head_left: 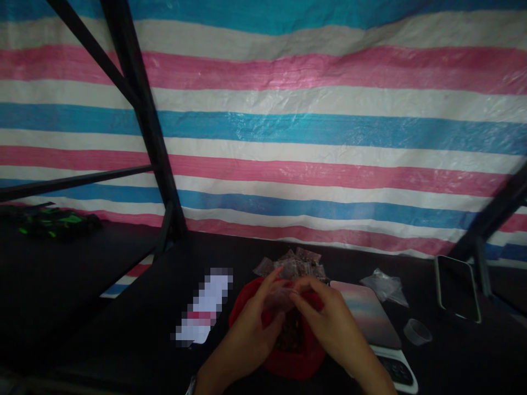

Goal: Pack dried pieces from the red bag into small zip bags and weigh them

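My left hand [260,323] and my right hand [323,312] meet above a red container [244,300] that has small dark pieces [291,333] in it. Between them is a small clear plastic bag [280,298]; the fingers of both hands are closed on it. The bag's contents, if any, are too blurred to make out. Just behind the container lies a heap of small clear bags [302,258] with dark bits inside.
Right of the container stands a digital scale [370,312]. Beyond it are empty-looking clear bags [386,286], a small clear cup [417,332] and a phone [458,288]. A blurred pale item [208,304] lies left. Black metal posts [158,142] and a striped sheet [308,131] bound the table.
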Motion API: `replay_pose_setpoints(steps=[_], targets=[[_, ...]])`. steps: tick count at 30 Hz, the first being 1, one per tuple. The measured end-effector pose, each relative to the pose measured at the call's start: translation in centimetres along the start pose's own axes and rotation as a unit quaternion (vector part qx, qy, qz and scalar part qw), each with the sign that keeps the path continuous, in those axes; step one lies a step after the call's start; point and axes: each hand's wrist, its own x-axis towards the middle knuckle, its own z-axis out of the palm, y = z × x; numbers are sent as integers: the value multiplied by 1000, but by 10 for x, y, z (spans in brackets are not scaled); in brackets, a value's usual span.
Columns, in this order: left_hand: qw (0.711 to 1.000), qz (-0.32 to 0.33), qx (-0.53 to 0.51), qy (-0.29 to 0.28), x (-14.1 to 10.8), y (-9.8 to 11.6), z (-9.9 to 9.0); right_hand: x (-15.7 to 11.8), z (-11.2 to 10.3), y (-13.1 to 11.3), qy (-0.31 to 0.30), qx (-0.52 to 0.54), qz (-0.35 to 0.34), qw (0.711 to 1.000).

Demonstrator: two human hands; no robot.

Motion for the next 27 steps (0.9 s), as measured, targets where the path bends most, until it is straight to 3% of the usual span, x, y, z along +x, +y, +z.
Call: replay_pose_setpoints(steps=[4,7,16,27], targets=[[998,-26,-1,62,7,9,1,1,-1,1,54,30,3,998],[995,-29,4,93,11,14,1,1,-1,0,61,32,-1,998],[997,17,15,75,11,13,3,2,2,-5,139,16,-39,989],[994,8,33,99,14,13,0,0,0,5,120,30,-16,992]])
